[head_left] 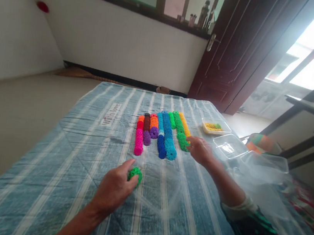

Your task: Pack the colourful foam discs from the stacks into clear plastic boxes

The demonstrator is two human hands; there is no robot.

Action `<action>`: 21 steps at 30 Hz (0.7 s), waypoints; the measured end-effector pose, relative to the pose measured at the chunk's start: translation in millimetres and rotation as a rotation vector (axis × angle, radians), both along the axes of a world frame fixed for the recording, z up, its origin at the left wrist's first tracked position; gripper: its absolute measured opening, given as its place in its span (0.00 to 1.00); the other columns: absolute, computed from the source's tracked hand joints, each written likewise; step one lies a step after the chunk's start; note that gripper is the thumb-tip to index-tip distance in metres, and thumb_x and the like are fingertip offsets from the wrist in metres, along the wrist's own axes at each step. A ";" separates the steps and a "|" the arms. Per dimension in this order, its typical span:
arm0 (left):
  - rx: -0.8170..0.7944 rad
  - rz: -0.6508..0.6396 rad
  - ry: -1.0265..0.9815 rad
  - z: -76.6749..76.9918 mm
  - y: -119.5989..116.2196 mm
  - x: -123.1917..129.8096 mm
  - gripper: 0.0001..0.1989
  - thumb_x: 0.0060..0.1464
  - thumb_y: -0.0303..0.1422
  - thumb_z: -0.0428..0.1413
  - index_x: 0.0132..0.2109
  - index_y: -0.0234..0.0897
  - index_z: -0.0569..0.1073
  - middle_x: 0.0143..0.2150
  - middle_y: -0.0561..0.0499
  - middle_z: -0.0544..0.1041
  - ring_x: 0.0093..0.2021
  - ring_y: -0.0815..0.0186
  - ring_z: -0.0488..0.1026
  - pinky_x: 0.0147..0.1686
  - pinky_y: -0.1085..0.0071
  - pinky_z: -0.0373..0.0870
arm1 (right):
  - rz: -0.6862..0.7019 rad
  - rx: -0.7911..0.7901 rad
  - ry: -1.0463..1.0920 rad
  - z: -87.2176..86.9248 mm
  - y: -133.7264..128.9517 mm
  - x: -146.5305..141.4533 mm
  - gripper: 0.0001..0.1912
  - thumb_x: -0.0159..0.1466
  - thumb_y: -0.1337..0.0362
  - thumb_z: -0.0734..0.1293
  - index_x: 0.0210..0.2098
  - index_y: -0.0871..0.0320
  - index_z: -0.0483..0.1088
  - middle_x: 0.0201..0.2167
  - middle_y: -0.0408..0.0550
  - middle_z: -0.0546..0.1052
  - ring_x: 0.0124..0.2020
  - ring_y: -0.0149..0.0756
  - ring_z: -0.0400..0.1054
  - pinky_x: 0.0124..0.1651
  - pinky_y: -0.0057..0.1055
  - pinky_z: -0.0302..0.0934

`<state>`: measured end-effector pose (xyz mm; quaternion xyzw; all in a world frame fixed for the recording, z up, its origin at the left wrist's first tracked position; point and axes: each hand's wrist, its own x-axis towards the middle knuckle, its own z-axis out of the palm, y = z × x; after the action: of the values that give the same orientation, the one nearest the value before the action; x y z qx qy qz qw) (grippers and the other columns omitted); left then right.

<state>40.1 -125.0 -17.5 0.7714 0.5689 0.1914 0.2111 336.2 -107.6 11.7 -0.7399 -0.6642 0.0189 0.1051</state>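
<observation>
My left hand (113,187) is closed around a small stack of green notched plastic discs (136,174), low over the striped cloth (77,184). My right hand (200,151) has its fingertips pinched at the near end of a long row of green discs (179,126). Left of that row lie overlapping disc rows: a blue row (167,128), a dark blue one (161,145), an orange and purple one (154,125), a brown and purple one (147,127), and a pink one (138,142). A yellow row (184,123) is on the right.
A clear tub with yellow and green pieces (213,127) stands at the right edge, beside a clear lid or tray (230,146) and another clear container (267,162). A transparent plastic bag (160,196) lies in front. The cloth carries a "With love" label (111,115).
</observation>
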 end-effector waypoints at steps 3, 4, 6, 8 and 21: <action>0.009 0.015 -0.001 0.0 1.0 -0.3 0.25 0.52 0.38 0.50 0.56 0.33 0.71 0.41 0.44 0.82 0.40 0.55 0.79 0.39 0.67 0.73 | -0.064 -0.077 -0.050 -11.0 7.7 17.8 0.17 0.61 0.66 0.67 0.50 0.56 0.73 0.48 0.53 0.77 0.50 0.49 0.70 0.44 0.36 0.62; 0.013 0.013 -0.009 -0.1 1.3 -0.7 0.25 0.52 0.38 0.50 0.56 0.33 0.70 0.41 0.45 0.82 0.40 0.55 0.79 0.39 0.67 0.73 | -0.074 -0.088 -0.054 -14.2 9.4 20.0 0.18 0.61 0.66 0.67 0.50 0.56 0.73 0.47 0.54 0.78 0.49 0.50 0.70 0.44 0.36 0.62; 0.024 0.006 -0.028 -1.1 1.5 -1.6 0.25 0.52 0.38 0.50 0.56 0.34 0.70 0.43 0.45 0.81 0.42 0.56 0.79 0.40 0.68 0.73 | -0.091 -0.118 -0.068 -19.0 12.2 21.3 0.18 0.60 0.63 0.68 0.50 0.56 0.73 0.44 0.55 0.78 0.47 0.51 0.72 0.41 0.36 0.62; 0.034 0.001 -0.047 -2.9 1.8 -2.7 0.24 0.52 0.38 0.50 0.55 0.35 0.71 0.43 0.46 0.81 0.42 0.56 0.79 0.41 0.68 0.73 | -0.103 -0.144 -0.081 -21.8 15.0 21.0 0.17 0.60 0.60 0.69 0.48 0.57 0.74 0.41 0.55 0.79 0.44 0.50 0.73 0.39 0.36 0.61; 0.029 -0.002 -0.108 -7.7 3.3 -4.1 0.23 0.51 0.39 0.50 0.53 0.37 0.72 0.47 0.46 0.80 0.45 0.56 0.79 0.46 0.67 0.72 | -0.005 -0.139 -0.113 -23.5 24.3 19.2 0.16 0.60 0.63 0.67 0.48 0.55 0.72 0.42 0.50 0.78 0.40 0.44 0.72 0.35 0.30 0.56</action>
<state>36.0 -121.7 -25.2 0.7636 0.5531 0.2407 0.2303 355.4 -83.3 -11.8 -0.7469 -0.6644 0.0232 0.0159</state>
